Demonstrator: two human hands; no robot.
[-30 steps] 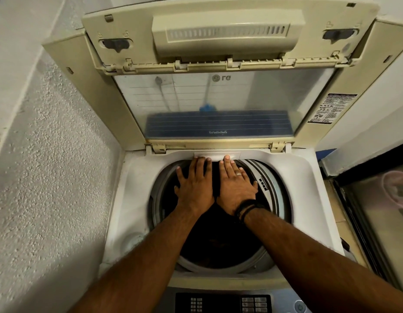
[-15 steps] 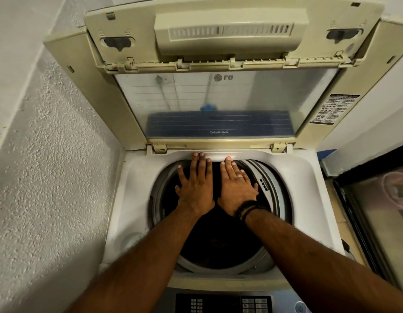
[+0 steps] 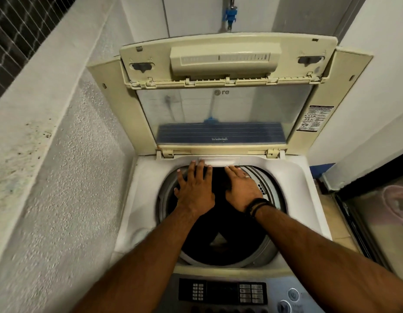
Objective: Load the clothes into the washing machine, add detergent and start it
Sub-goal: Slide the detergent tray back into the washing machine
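A: What's the biggest thing here?
B: The washing machine (image 3: 308, 188), top-loading, its folding lid (image 3: 225, 86) propped upright beyond the fingertips.

A: And inside?
B: The round drum (image 3: 267, 249) lies open beneath both palms, dark clothes (image 3: 218, 222) filling it under and behind the fingers.

A: The control panel (image 3: 223, 292)?
B: At the near edge, back past the wrists.

A: The 2 hands?
B: The left hand (image 3: 194, 190) is flat with fingers spread and straight, tips reaching the drum's far rim, gripping nothing. The right hand (image 3: 242, 189) lies flat just beside it, fingers straight and together, holding nothing, a black band (image 3: 259, 205) at its wrist.
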